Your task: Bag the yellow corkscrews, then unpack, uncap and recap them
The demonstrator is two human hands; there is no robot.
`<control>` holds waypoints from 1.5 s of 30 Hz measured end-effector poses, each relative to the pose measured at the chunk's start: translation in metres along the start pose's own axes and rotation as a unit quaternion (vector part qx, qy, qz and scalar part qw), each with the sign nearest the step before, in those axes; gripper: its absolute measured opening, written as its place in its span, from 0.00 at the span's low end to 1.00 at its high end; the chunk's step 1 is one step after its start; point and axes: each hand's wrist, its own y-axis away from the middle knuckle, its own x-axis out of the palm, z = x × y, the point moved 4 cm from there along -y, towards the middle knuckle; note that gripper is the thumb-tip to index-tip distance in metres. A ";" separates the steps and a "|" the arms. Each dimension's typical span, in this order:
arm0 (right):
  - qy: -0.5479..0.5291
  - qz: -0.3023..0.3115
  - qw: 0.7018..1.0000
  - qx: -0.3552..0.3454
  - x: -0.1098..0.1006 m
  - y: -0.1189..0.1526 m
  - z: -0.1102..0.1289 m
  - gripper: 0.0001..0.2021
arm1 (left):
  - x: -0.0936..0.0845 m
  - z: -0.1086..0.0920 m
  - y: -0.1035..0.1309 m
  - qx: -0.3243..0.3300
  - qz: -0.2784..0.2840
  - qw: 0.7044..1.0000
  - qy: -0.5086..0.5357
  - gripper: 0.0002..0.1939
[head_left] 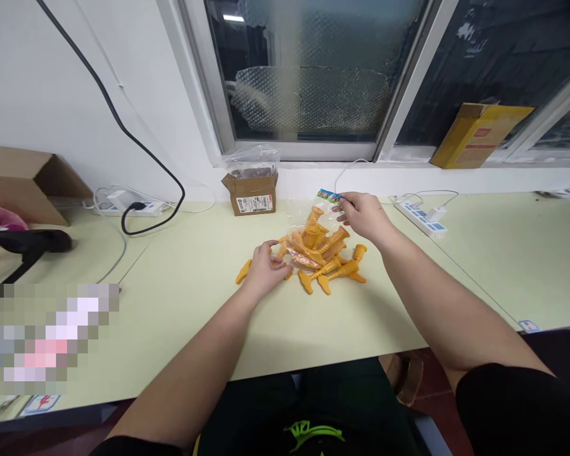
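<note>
Nearest us is our dark shirt [313, 405] with its green print, at the front edge of the worktop [194, 329]. Our hands are apart: the right hand [363, 215] pinches the coloured header strip [329, 196] of a clear bag [303, 258], probably to keep its top raised; the left hand [265, 272], fingers spread, curves beside the orange-yellow pieces [339, 271], perhaps to steady them, though we cannot tell whether it touches. Bag and pieces lie between the worktop's front and back edges, the pieces ridged-stemmed with flared ends.

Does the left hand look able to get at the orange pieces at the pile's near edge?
Probably yes: those orange pieces lie beside the left hand; the clear bag in the right hand seems to sit mostly behind them.
</note>
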 end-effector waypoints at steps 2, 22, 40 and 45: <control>-0.030 -0.003 1.000 0.005 -0.001 -0.003 -0.001 0.07 | -0.001 -0.001 -0.001 0.007 0.001 0.999 -0.037 0.37; -0.233 -0.031 0.958 0.166 -0.026 -0.029 -0.008 0.04 | 0.011 -0.014 0.010 0.190 0.123 0.950 -0.215 0.18; -0.162 -0.136 0.967 0.141 -0.096 -0.020 0.008 0.07 | 0.013 -0.014 0.010 0.205 0.141 0.939 -0.237 0.15; -0.188 -0.211 0.951 0.126 -0.125 -0.009 0.003 0.05 | 0.013 -0.014 0.010 0.201 0.143 0.934 -0.257 0.17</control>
